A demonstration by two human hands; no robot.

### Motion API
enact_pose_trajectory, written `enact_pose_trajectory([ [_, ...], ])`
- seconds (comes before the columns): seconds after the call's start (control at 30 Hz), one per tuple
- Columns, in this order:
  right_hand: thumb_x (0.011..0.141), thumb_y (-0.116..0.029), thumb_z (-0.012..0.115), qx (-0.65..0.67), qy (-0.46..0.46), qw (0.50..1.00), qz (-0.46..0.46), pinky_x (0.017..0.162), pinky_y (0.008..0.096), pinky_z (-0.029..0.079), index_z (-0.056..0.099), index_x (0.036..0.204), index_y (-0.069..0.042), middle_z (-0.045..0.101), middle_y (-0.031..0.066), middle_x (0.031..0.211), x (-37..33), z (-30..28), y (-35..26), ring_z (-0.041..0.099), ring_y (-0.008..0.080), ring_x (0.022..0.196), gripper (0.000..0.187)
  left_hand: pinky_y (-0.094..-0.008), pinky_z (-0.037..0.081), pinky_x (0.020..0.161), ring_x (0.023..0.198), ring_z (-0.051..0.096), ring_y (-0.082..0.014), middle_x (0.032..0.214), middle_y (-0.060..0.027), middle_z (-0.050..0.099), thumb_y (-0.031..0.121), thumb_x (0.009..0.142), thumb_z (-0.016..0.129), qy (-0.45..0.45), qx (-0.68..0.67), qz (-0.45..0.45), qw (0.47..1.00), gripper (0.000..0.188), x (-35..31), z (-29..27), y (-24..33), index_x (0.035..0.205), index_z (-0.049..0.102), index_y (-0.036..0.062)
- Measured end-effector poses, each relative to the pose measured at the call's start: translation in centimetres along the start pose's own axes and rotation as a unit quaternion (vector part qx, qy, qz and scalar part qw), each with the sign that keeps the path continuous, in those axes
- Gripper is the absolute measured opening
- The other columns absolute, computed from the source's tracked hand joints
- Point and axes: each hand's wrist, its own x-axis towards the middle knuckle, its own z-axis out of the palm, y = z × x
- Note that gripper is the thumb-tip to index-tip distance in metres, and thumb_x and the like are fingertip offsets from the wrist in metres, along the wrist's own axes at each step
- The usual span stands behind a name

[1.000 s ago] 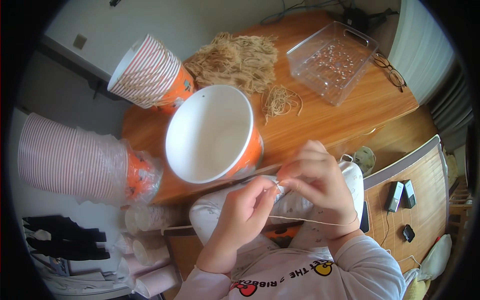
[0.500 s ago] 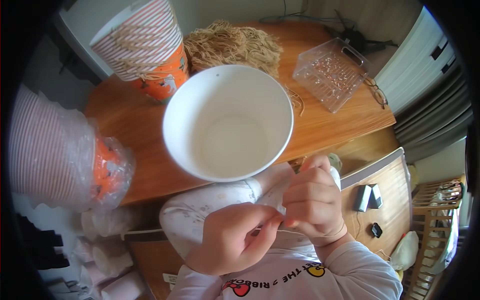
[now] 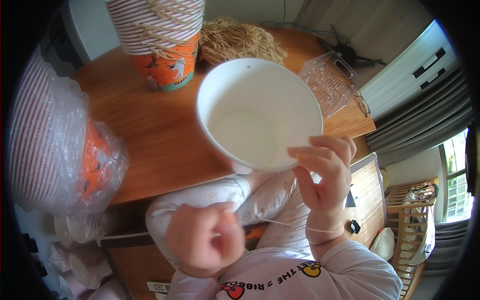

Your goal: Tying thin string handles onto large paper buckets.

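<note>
A large white-lined paper bucket [image 3: 245, 127] stands at the table's front edge, its mouth facing me and a bit of orange outside showing. My right hand [image 3: 327, 175] grips its near right rim between thumb and fingers. Round that wrist runs a thin pale string [image 3: 324, 230], with a faint length stretching left across my lap. My left hand [image 3: 206, 240] hovers over my lap, blurred, its fingers curled into a ring; what they pinch cannot be made out.
Orange paper buckets with strings [image 3: 170, 65] stand stacked behind, beside a heap of tan strings [image 3: 240, 40]. A plastic-wrapped bucket stack [image 3: 60, 145] is at left. A clear tray [image 3: 330, 82] with small bits and eyeglasses [image 3: 362, 104] lie at the right on the wooden table [image 3: 145, 145].
My hands have moved apart. The right one has gone up from the string to the bucket's rim, while the left has drawn back left. The view has shifted slightly.
</note>
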Motion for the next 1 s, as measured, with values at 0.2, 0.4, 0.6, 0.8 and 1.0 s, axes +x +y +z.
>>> enact_pose_trajectory([
  [0.2, 0.076, -0.005, 0.073, 0.008, 0.025, 1.000, -0.010, 0.090, 0.0346, 0.034, 0.066, 0.105, -0.017, 0.073, -0.0052, 0.099, 0.8, 1.4, -2.9, 0.063, 0.0162, 0.090, 0.032, -0.0274, 0.031, 0.044, 0.047, 0.046, -0.0160, 0.058, -0.0042, 0.057, 0.003, 0.080, 0.063, 0.086, -0.155, -0.039, 0.984, 0.005, -0.2, -2.2, -1.2, 0.076, 0.066, 0.0036],
  [0.4, 0.078, -0.006, 0.073, 0.034, 0.007, 0.999, 0.006, 0.098, 0.0356, 0.033, 0.067, 0.104, -0.017, 0.073, -0.0049, 0.099, 1.2, 1.9, -4.3, 0.063, 0.0163, 0.092, 0.030, -0.0321, 0.045, 0.049, 0.056, 0.059, -0.0223, 0.067, -0.0072, 0.061, 0.001, 0.080, 0.069, -0.109, -0.126, -0.114, 0.979, 0.006, 0.6, -0.5, -0.6, 0.080, 0.064, 0.0040],
  [0.6, 0.078, -0.005, 0.072, 0.029, 0.001, 0.999, 0.015, 0.099, 0.0363, 0.033, 0.067, 0.105, -0.017, 0.073, -0.0042, 0.100, 1.2, 1.8, -4.5, 0.063, 0.0166, 0.093, 0.030, -0.0302, 0.044, 0.047, 0.055, 0.058, -0.0211, 0.066, -0.0069, 0.061, 0.001, 0.078, 0.071, -0.078, -0.122, -0.096, 0.985, 0.007, 0.5, 0.5, -0.7, 0.080, 0.065, 0.0043],
  [0.8, 0.078, -0.005, 0.073, 0.025, -0.005, 0.999, 0.020, 0.101, 0.0366, 0.033, 0.068, 0.105, -0.018, 0.072, -0.0044, 0.101, 1.1, 1.7, -4.4, 0.064, 0.0161, 0.094, 0.031, -0.0300, 0.043, 0.047, 0.054, 0.058, -0.0204, 0.066, -0.0060, 0.061, 0.001, 0.076, 0.072, -0.054, -0.091, -0.080, 0.991, 0.009, 0.5, 1.2, -0.8, 0.081, 0.066, 0.0048],
  [1.0, 0.076, -0.002, 0.069, 0.051, 0.013, 0.998, 0.021, 0.102, 0.0363, 0.032, 0.066, 0.109, -0.015, 0.072, -0.0008, 0.106, 1.6, 2.0, -4.6, 0.065, 0.0163, 0.092, 0.035, -0.0300, 0.042, 0.047, 0.054, 0.058, -0.0193, 0.065, -0.0043, 0.061, 0.003, 0.077, 0.073, -0.060, -0.088, -0.073, 0.992, 0.009, 0.5, 2.0, -1.0, 0.081, 0.066, 0.0061],
])
